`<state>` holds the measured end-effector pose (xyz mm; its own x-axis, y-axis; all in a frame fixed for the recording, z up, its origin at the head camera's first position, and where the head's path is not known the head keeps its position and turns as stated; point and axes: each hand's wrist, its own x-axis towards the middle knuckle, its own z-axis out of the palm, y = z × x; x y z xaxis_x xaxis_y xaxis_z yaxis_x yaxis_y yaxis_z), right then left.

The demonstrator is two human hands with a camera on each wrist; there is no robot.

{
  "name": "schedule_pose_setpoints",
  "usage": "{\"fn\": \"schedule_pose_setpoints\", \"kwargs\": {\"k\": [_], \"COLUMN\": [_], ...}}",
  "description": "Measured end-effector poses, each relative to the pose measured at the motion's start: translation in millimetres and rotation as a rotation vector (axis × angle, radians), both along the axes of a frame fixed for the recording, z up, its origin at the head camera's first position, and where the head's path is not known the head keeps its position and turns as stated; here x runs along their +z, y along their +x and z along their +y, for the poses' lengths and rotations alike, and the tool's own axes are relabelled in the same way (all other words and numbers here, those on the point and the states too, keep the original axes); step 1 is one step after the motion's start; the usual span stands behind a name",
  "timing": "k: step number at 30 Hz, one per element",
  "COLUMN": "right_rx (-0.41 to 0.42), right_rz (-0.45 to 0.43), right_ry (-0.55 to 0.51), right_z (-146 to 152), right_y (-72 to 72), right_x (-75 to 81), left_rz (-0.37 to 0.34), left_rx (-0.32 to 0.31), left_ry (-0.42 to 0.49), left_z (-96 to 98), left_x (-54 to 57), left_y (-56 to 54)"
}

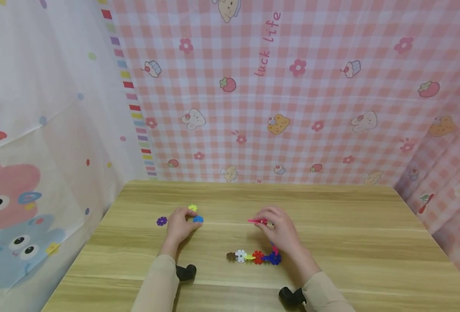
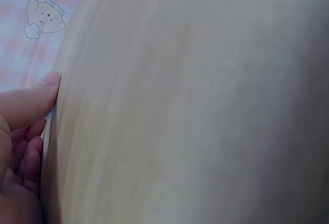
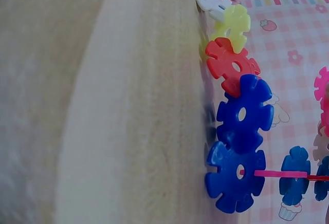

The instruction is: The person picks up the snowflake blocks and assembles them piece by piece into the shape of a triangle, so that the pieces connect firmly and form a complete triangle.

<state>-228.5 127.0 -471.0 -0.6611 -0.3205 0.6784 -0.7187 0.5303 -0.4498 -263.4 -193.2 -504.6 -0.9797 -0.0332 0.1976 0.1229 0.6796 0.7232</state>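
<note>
In the head view my left hand (image 1: 180, 225) pinches a light-blue snowflake disc (image 1: 198, 219) between thumb and fingers, low over the table. The left wrist view hides most of that disc behind the thumb (image 2: 36, 98). My right hand (image 1: 278, 227) holds a pink snowflake disc (image 1: 258, 221) by its edge, raised above the tabletop. Below it runs a row of interlocked discs: brown (image 1: 231, 256), white (image 1: 241, 256), yellow (image 3: 234, 28), red (image 3: 231, 64) and two dark blue (image 3: 236, 176). A pink disc (image 3: 280, 173) slots into the end one, with another blue disc (image 3: 294, 175) beyond.
Near the left hand lie a loose purple disc (image 1: 161, 221) and a yellow-green disc (image 1: 192, 208). The wooden table (image 1: 351, 242) ends at a pink checked cloth (image 1: 253, 143) behind. Black wrist devices (image 1: 186, 272) sit on both forearms.
</note>
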Motion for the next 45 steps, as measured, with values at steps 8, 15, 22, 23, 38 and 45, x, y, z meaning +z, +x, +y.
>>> {"fn": "schedule_pose_setpoints", "kwargs": {"k": [8, 15, 22, 23, 38, 45], "right_rx": [-0.001, -0.008, -0.001, -0.001, 0.009, 0.017], "right_rz": [0.003, -0.014, -0.003, 0.001, 0.044, 0.054], "right_ry": [0.004, 0.008, 0.005, 0.005, 0.005, 0.000], "right_z": [0.4, 0.2, -1.0, -1.1, -0.8, -0.3], "right_y": [-0.3, 0.6, 0.3, 0.1, 0.1, -1.1], "right_x": [-0.8, -1.4, -3.0, -3.3, -3.4, -5.3], "left_rz": [-0.023, 0.009, -0.008, -0.022, -0.099, -0.097], "left_rx": [-0.030, -0.031, -0.009, -0.012, -0.268, -0.391], "left_ry": [0.097, 0.079, 0.145, 0.180, 0.479, 0.544], "left_z": [0.2, 1.7, 4.6, 6.0, 73.0, 93.3], "left_x": [-2.4, -2.1, 2.9, 4.4, 44.9, 49.5], "left_y": [2.4, 6.9, 10.6, 11.0, 30.1, 35.2]}}
